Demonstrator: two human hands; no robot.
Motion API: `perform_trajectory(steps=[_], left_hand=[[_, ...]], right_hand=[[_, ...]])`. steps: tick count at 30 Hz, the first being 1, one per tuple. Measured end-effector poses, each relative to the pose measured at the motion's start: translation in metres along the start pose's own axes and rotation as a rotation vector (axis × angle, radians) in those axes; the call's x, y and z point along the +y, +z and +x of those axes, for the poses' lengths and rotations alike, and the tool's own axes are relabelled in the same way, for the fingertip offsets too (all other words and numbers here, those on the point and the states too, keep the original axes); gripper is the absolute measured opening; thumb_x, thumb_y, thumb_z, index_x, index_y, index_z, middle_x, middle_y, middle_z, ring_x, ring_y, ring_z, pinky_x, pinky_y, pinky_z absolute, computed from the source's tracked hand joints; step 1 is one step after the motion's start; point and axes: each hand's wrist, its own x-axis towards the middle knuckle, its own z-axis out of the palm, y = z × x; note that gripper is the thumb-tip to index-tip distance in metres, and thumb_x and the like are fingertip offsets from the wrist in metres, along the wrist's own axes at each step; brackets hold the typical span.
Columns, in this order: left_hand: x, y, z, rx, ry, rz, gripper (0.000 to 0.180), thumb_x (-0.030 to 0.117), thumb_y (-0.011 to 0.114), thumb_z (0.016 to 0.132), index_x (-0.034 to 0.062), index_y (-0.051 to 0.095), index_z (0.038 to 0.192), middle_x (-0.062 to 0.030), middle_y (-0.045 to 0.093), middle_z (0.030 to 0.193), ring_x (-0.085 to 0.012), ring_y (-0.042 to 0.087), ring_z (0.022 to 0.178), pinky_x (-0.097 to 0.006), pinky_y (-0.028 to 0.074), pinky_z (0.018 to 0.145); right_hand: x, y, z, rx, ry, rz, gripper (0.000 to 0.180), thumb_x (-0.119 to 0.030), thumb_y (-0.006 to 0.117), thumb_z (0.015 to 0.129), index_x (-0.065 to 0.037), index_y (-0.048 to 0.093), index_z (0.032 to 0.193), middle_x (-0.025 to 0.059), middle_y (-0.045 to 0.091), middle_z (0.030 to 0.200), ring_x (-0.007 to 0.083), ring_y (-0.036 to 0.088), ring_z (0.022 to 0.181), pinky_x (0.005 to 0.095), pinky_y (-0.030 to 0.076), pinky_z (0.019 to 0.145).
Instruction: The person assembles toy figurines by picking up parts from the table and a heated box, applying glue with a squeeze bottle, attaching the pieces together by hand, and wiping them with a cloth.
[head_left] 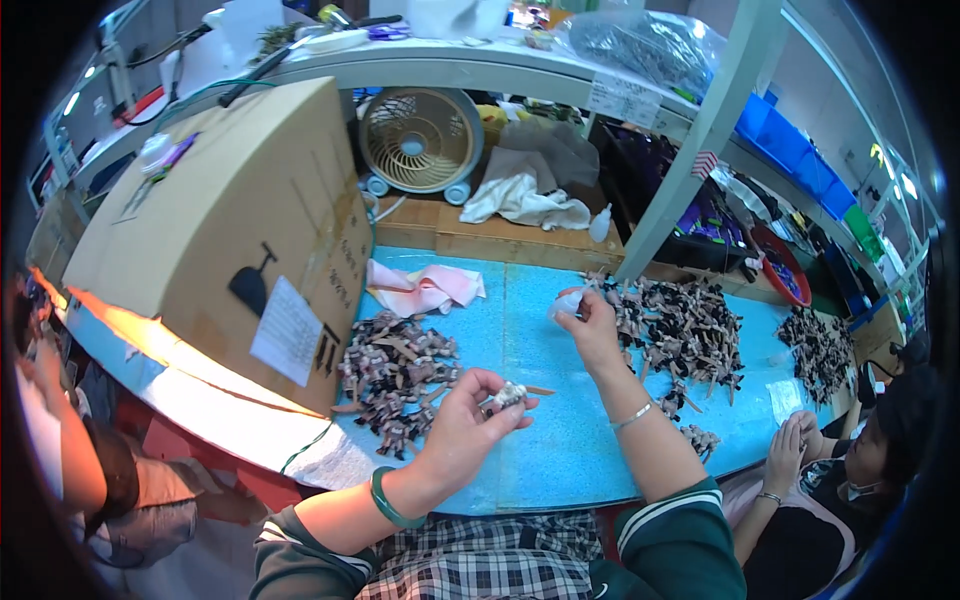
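Note:
My left hand is raised over the blue table, fingers closed on a small pale bead-like piece with a thin stick poking out to its right. Further back, my right hand pinches a small white squeeze bottle. A heap of small dark-and-pink parts lies just left of my left hand. A larger heap of similar parts lies right of my right hand.
A big cardboard box fills the table's left side. Pink cloth lies behind the left heap. A beige fan and white rags sit at the back. Another person works at the right, with a further heap beside.

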Motion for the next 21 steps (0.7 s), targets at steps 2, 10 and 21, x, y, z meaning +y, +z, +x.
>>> perform_trajectory(steps=[2,10,21], left_hand=[[0.006,-0.001,-0.018,-0.036,0.089,0.096,0.026,-0.010,0.056,0.083,0.0019,0.042,0.100,-0.0100,0.051,0.103,-0.0215,0.059,0.101,-0.032,0.053,0.083],[0.004,-0.071,-0.121,0.244,0.400,0.166,0.031,-0.015,0.058,0.079,0.0014,0.043,0.101,-0.0073,0.049,0.102,-0.0178,0.055,0.105,-0.026,0.046,0.084],[0.011,-0.159,-0.222,0.608,0.771,0.031,0.026,-0.011,0.054,0.084,0.0052,0.042,0.100,-0.0076,0.049,0.104,-0.0186,0.055,0.104,-0.029,0.048,0.089]], right_hand=[[0.014,0.005,0.015,0.000,-0.051,-0.134,0.028,0.002,0.064,0.073,-0.002,0.058,0.100,0.0063,0.063,0.090,0.0145,0.061,0.084,0.0277,0.049,0.074],[0.060,0.017,-0.003,0.251,-0.301,-0.587,0.067,0.013,0.044,0.060,0.002,0.044,0.126,0.0194,0.049,0.119,0.0331,0.046,0.115,0.0397,0.038,0.096],[-0.139,0.244,-0.163,-0.864,-0.881,-0.509,0.036,0.007,0.054,0.074,-0.004,0.055,0.109,0.0148,0.057,0.099,0.0318,0.059,0.090,0.0376,0.050,0.076]])
